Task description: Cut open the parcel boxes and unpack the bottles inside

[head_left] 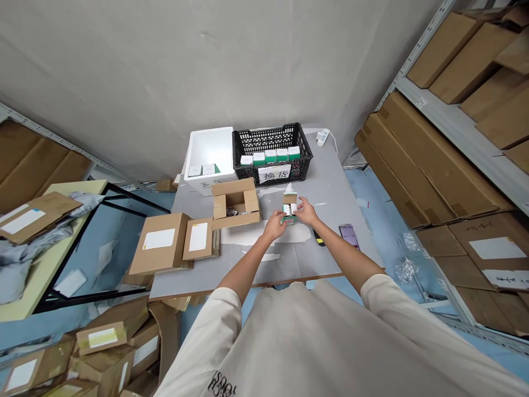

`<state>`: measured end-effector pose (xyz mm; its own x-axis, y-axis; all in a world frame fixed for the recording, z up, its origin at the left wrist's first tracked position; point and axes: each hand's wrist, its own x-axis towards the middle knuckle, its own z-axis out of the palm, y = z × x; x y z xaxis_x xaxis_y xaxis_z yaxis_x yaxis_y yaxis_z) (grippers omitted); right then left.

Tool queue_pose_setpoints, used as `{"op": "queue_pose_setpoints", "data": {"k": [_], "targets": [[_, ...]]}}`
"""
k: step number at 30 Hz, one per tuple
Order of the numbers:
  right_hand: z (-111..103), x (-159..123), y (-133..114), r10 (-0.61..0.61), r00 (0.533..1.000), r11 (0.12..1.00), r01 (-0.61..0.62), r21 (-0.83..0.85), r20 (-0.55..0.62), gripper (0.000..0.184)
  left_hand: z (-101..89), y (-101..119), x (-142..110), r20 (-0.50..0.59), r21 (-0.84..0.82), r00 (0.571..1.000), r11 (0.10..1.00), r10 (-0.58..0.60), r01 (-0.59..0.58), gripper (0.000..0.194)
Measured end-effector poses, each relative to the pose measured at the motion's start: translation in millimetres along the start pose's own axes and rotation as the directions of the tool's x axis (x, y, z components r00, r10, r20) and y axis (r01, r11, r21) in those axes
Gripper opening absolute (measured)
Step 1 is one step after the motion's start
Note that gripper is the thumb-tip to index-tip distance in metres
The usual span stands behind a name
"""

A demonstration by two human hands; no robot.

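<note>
A small green-and-white carton [289, 220] sits on the grey table with its top flap raised, showing white pieces inside. My left hand [275, 225] grips its left side with fingers bent. On the right side, my right hand [306, 212] pinches the carton near its upper edge; the fingertips are too small to make out fully. Just left of the carton, an open cardboard box [236, 222] holds some crumpled packing. Behind it, a black plastic crate [306, 160] contains several similar green-and-white cartons, and a white foam box [210, 137] holds two.
Closed cardboard boxes [159, 240] stand at the table's left edge. A phone [349, 235] and a black-and-yellow device [318, 238] lie near my right forearm. A power strip [322, 137] is at the back right. Shelves of cartons [430, 160] flank the right; parcels [103, 336] pile lower left.
</note>
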<state>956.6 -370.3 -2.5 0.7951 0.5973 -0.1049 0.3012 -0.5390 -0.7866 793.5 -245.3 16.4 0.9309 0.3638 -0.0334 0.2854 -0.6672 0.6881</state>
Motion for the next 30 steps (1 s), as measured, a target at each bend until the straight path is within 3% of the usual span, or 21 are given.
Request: {"op": "queue_pose_setpoints", "data": {"k": [2, 6, 10, 13, 20, 30], "targets": [[-1.1, 0.8, -2.4, -0.029, 0.999, 0.999, 0.028, 0.032, 0.029, 0.075, -3.3, 0.6, -1.1, 0.014, -0.010, 1.000, 1.000, -0.009, 0.009, 0.042], [-5.0, -3.2, -6.0, -0.068, 0.994, 0.986, 0.054, 0.159, 0.082, 0.054, -6.3, 0.2, -3.9, 0.001, -0.065, 1.000, 0.998, -0.020, 0.020, 0.045], [-11.6, -13.3, -6.3, -0.130, 0.990, 0.976, 0.119, 0.181, 0.053, 0.040, -3.9, -0.8, -3.3, -0.027, -0.190, 0.996, 0.978, -0.089, 0.082, 0.053], [-15.4, -21.4, -5.3, -0.164, 0.985, 0.981, 0.157, 0.117, 0.049, 0.038, -3.2, 0.0, 0.3, -0.065, -0.182, 0.993, 0.980, -0.094, 0.081, 0.051], [-15.0, -29.7, -6.9, -0.209, 0.975, 0.978, 0.210, -0.005, 0.070, 0.031, -7.6, 7.0, 11.1, -0.074, -0.032, 0.997, 0.999, 0.012, -0.014, 0.044], [-17.2, -45.4, 0.8, -0.340, 0.933, 0.890, 0.361, -0.280, 0.120, 0.031, -3.5, 7.4, 17.6, -0.013, 0.043, 0.999, 0.998, -0.045, 0.046, 0.035]]}}
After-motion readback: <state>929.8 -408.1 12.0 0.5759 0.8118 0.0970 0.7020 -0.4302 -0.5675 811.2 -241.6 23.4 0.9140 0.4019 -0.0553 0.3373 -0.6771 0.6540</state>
